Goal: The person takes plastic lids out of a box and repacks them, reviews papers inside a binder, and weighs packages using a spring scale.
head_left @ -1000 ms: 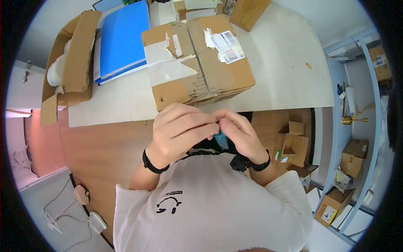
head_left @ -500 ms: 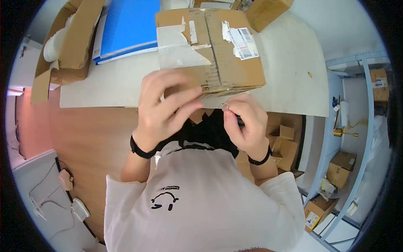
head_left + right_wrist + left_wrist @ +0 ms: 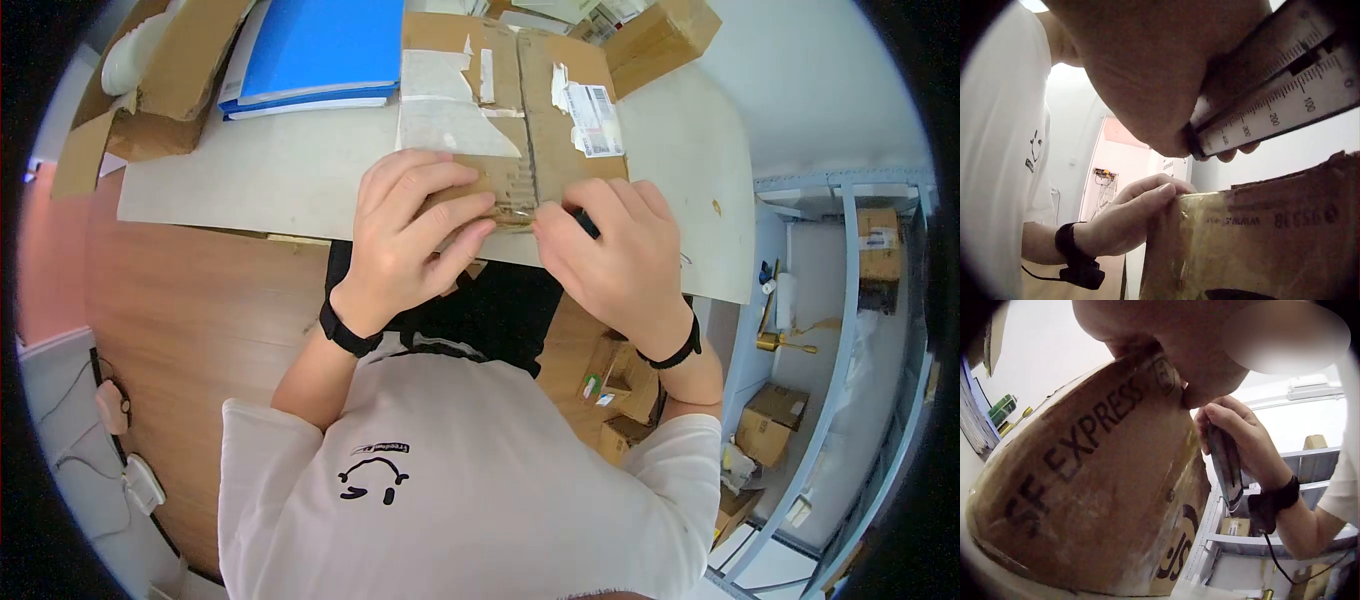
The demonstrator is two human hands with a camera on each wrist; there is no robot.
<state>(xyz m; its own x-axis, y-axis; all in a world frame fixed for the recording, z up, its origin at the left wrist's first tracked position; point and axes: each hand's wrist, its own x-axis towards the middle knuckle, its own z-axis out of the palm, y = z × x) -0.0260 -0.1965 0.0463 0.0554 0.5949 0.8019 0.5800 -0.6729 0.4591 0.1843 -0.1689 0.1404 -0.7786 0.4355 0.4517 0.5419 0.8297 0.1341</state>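
A taped cardboard box (image 3: 575, 115) stands at the near edge of the table. My left hand (image 3: 405, 235) is at its near top edge, thumb and fingers loosely bent and apart, fingertips touching the cardboard. Across the tape seam, my right hand (image 3: 620, 260) grips a flat spring scale (image 3: 1272, 119) with printed graduations. Most of the scale is hidden under that hand in the head view; the left wrist view shows it pointing downward (image 3: 1225, 462) beside the box corner. The right fingertips are right at the box's edge near the seam.
Blue binders (image 3: 320, 50) lie left of the box, beside a long open carton (image 3: 165, 125) with white rolls inside. Another carton (image 3: 660, 40) stands behind on the right. A blue-grey shelf rack (image 3: 850, 280) rises at the right; open boxes (image 3: 625, 380) sit on the floor.
My hands were together in front of the box, then parted; both have moved forward to its near top edge. The spring scale stays in the right hand.
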